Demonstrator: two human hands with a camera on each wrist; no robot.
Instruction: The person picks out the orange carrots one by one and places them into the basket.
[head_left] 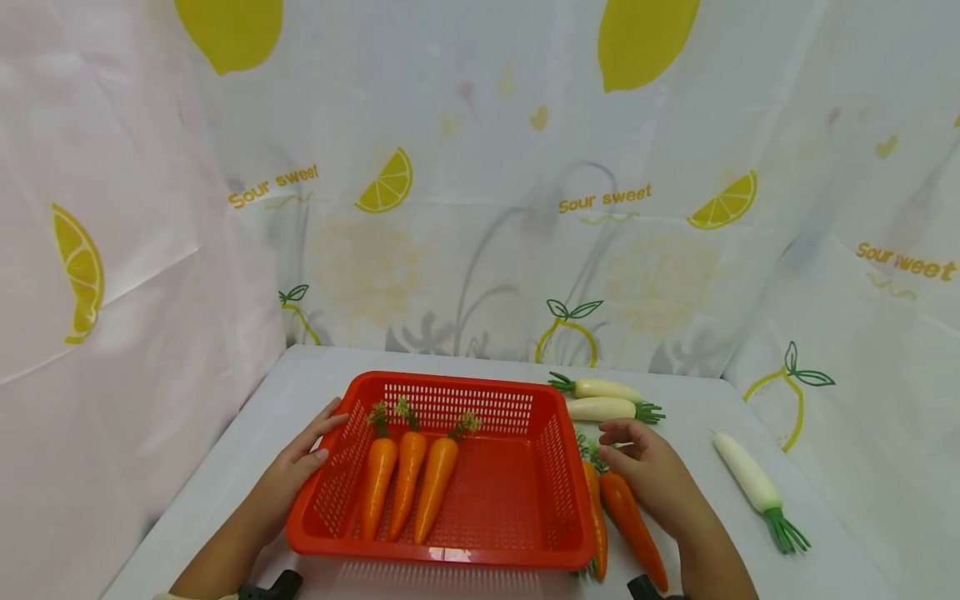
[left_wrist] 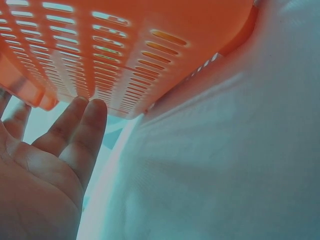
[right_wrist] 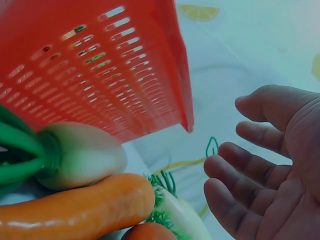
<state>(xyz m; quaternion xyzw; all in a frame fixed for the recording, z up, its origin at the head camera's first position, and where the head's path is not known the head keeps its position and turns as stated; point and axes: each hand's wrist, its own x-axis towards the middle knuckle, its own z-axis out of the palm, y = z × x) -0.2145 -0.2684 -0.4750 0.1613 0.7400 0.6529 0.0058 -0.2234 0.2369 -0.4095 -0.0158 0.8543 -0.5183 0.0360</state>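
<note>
A red plastic basket (head_left: 495,467) with slotted walls holds three orange carrots (head_left: 408,475) with leafy tops, lying side by side in its left half. My left hand (head_left: 296,462) rests at the basket's left side; in the left wrist view, its fairly straight fingers (left_wrist: 92,125) reach the slotted outer wall. To the right of the basket, my right hand (head_left: 651,468) hovers over two more carrots (head_left: 633,529), its fingers loosely bent with nothing between them. The right wrist view also shows a white radish (right_wrist: 92,155) with green stems against the basket, largely hidden from the head view.
Two white radishes (head_left: 603,408) lie behind the right hand, near the basket's back right corner. Another radish (head_left: 750,475) lies farther right on the white table (head_left: 810,492). A lemon-print cloth (head_left: 480,250) surrounds the table at the back and sides.
</note>
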